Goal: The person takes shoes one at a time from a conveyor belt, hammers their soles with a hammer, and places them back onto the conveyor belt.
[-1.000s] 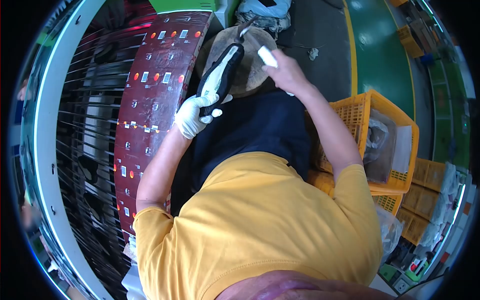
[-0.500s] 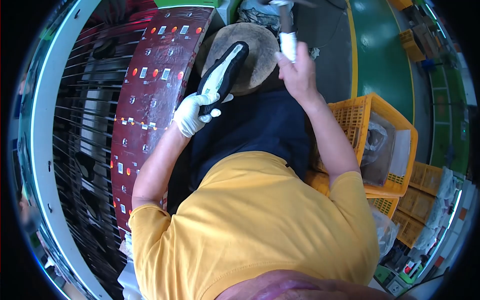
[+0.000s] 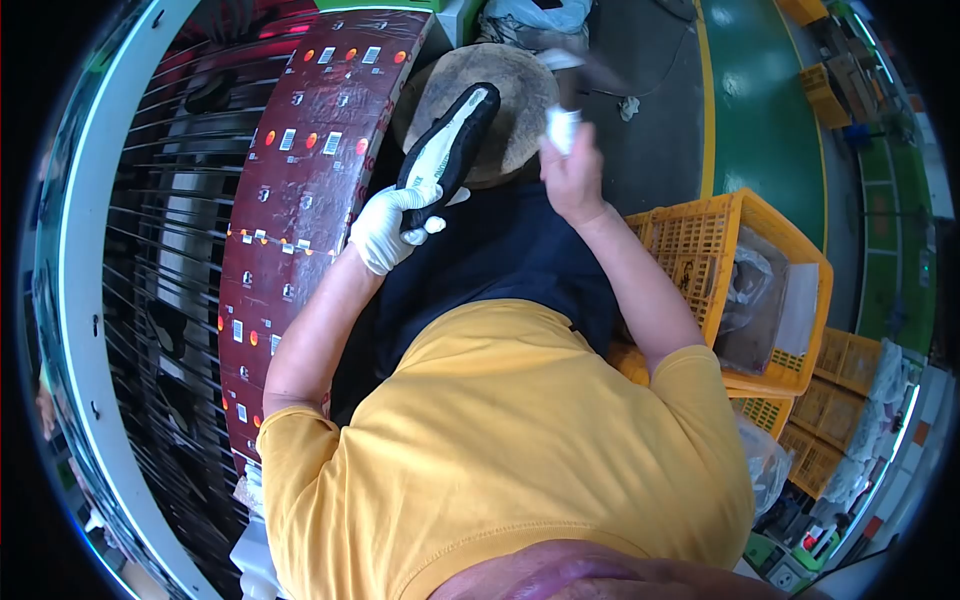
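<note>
Left hand gripping black shoe, unreadable green lettering, right hand gripping hammer, barcoded box

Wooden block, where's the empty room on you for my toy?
The wooden block looks bare right of the black shoe upper, up to its rim. Grey floor is bare between the right hand and yellow line. It's crowded lower left, where the left hand holds the shoe upper, and upper right, by the blurred hammer.

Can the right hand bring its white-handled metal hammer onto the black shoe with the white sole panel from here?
Likely yes: the right hand holds the hammer to the right of the shoe, and nothing visible blocks the gap between them.
</note>
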### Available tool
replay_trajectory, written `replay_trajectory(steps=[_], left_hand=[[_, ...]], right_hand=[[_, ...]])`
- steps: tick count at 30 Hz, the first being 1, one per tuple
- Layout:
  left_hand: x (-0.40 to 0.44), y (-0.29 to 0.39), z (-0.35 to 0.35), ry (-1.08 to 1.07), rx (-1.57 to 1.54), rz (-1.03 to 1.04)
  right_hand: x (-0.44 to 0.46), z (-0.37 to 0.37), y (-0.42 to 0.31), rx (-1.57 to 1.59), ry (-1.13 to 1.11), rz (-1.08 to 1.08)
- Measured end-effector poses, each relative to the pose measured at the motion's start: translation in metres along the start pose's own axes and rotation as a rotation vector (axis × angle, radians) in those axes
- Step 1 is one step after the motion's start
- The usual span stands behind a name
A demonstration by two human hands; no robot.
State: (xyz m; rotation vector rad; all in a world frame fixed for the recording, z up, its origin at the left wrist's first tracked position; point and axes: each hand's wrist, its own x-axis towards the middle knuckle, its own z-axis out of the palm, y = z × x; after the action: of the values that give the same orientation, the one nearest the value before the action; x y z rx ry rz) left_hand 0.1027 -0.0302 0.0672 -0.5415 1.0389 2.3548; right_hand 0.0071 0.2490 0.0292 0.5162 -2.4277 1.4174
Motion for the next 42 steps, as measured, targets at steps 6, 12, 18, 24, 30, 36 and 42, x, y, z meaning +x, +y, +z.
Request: replay_trajectory(steps=[6,12,18,24,30,36,42], left_hand=[[0.002,-0.001,0.0,0.003,0.023,-0.004],[0.0,0.0,0.008,0.063,0.066,0.011],[0.004,-0.003,0.004,0.054,0.042,0.008],[0.002,0.0,0.006,0.06,0.073,0.02],[0.004,0.002,0.008,0.095,0.067,0.03],[0.009,-0.002,0.0,0.048,0.012,0.039],[0.007,0.002,-0.002,0.064,0.068,0.036]], right_hand=[[0.011,-0.022,-0.048,-0.094,-0.139,-0.036],[-0.001,-0.009,-0.018,-0.265,-0.372,0.179],[-0.013,0.002,0.003,-0.224,-0.23,0.033],[-0.004,-0.022,-0.052,0.067,-0.172,0.008],[0.002,-0.025,-0.036,-0.226,-0.405,0.089],[-0.02,-0.011,-0.018,-0.083,-0.316,0.082],[-0.012,-0.021,-0.031,0.101,-0.204,0.06]])
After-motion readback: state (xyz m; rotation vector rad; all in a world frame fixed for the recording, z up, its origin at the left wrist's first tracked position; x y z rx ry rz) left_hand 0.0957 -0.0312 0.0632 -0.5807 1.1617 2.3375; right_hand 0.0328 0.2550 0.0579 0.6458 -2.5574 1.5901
